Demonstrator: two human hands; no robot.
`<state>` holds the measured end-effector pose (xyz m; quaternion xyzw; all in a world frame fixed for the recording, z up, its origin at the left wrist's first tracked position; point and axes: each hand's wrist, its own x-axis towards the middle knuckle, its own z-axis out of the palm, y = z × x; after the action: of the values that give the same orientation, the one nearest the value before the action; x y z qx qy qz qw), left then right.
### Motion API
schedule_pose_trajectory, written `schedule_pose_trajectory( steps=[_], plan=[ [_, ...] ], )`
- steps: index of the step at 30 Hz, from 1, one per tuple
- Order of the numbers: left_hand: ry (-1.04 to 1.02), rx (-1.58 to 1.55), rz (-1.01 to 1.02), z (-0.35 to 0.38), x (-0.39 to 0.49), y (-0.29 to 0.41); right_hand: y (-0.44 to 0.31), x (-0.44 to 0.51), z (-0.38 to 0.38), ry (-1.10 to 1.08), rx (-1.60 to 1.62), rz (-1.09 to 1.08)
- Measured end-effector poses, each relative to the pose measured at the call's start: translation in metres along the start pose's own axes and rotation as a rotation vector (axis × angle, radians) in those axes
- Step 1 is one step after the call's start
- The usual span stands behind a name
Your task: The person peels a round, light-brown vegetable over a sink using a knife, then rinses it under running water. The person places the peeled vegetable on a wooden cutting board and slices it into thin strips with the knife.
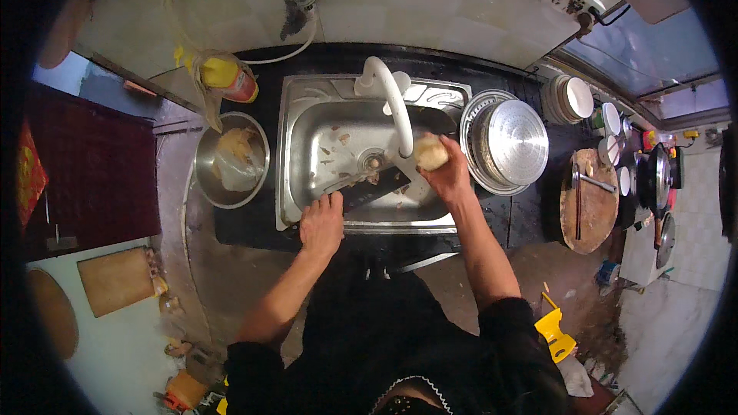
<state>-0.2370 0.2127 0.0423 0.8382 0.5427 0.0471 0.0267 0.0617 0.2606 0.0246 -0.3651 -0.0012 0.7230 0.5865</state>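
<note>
My left hand (323, 223) is closed around the handle of a cleaver (377, 189), whose broad dark blade reaches over the stainless steel sink (281, 155). In my right hand (452, 170) is a pale, round, peeled vegetable (431, 153), close to the right of the white faucet (398, 104). The two hands are apart, and the blade does not touch the vegetable. Brown peelings (344, 139) lie scattered on the sink floor and around the drain (372, 161). Whether water is running is hard to tell.
Left of the sink stands a metal bowl (266, 153) with a plastic bag in it, below a yellow bottle (236, 82). Stacked metal steamer trays (519, 138) stand close on the right. Farther right are a round wooden chopping board (599, 213) and stacked bowls (578, 97).
</note>
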Motion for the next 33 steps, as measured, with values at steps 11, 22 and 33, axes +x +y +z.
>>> schedule_pose_trajectory(
  steps=[11, 22, 33],
  plan=[
    [0.114, 0.163, 0.187, 0.02, 0.054, 0.003, 0.016, 0.071, 0.024, -0.118, -0.125, 0.021],
    [0.095, 0.035, 0.61, 0.056, 0.136, 0.04, 0.066, -0.09, -0.093, 0.384, 0.217, -0.189],
    [-0.211, 0.106, 0.362, 0.037, 0.131, 0.007, 0.084, -0.086, -0.071, 0.163, 0.213, -0.237]
  ],
)
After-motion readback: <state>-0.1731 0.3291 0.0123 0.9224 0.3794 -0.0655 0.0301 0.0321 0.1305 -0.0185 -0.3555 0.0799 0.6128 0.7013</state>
